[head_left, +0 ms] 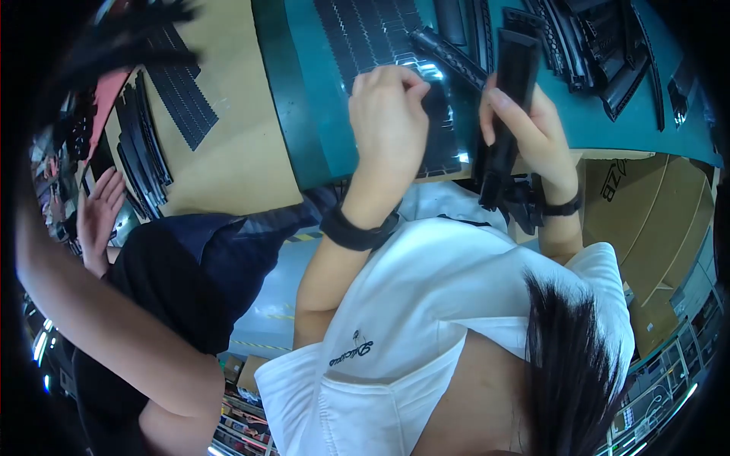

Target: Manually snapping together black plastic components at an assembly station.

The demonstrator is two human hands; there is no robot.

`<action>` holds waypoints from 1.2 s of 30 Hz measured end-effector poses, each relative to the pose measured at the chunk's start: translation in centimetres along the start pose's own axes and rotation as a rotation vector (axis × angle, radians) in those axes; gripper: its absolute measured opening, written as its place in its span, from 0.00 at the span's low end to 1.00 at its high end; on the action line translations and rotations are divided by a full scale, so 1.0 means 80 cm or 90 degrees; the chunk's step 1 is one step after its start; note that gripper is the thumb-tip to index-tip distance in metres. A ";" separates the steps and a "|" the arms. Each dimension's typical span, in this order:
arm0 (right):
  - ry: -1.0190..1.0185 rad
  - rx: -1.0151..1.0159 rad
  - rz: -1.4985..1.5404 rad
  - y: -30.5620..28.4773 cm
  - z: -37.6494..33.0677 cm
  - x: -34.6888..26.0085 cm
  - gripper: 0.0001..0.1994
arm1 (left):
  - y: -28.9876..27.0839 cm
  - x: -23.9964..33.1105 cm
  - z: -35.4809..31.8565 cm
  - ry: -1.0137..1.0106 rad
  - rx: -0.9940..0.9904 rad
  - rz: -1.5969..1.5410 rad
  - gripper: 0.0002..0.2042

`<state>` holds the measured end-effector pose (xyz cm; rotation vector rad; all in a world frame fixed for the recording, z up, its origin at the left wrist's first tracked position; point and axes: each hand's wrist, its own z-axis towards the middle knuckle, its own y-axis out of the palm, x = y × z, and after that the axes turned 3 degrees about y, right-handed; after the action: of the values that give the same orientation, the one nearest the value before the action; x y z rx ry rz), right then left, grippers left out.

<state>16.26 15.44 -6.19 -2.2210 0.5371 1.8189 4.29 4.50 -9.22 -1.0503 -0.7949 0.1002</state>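
Observation:
My right hand [536, 133] is wrapped round a long black plastic part [519, 64], held upright with its lower end hanging past the table edge. My left hand [389, 118] is closed, fingers curled inward, and what they may pinch is hidden. Just under and beside it lies a glossy black sheet [439, 133] near the table's front edge. A dark sheet of zigzag-edged strips [365, 34] lies beyond my left hand. Between my hands and farther back, a black perforated part [449, 57] rests on the green mat [300, 91].
More long black parts [582, 45] lie piled at the far right. To the left, a tan tabletop [236, 99] bears zigzag strips [179, 91] and a row of black parts [141, 144]. A co-worker's hand [99, 216] is beside that row. Cardboard boxes [631, 220] stand at the right.

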 end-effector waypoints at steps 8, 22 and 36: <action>-0.030 -0.070 -0.004 0.001 0.019 -0.019 0.07 | -0.099 0.006 0.039 -0.160 -0.212 -0.514 0.02; 0.023 -0.212 -0.014 0.028 0.002 -0.064 0.04 | -0.169 0.033 0.098 -0.026 -0.419 -0.696 0.04; 0.015 -0.184 -0.049 0.032 -0.002 -0.067 0.05 | -0.165 0.035 0.096 -0.014 -0.398 -0.701 0.03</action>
<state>14.47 13.79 -0.73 -2.4096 0.1991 1.9373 -2.33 4.49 4.86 -1.0420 -1.3708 -1.1329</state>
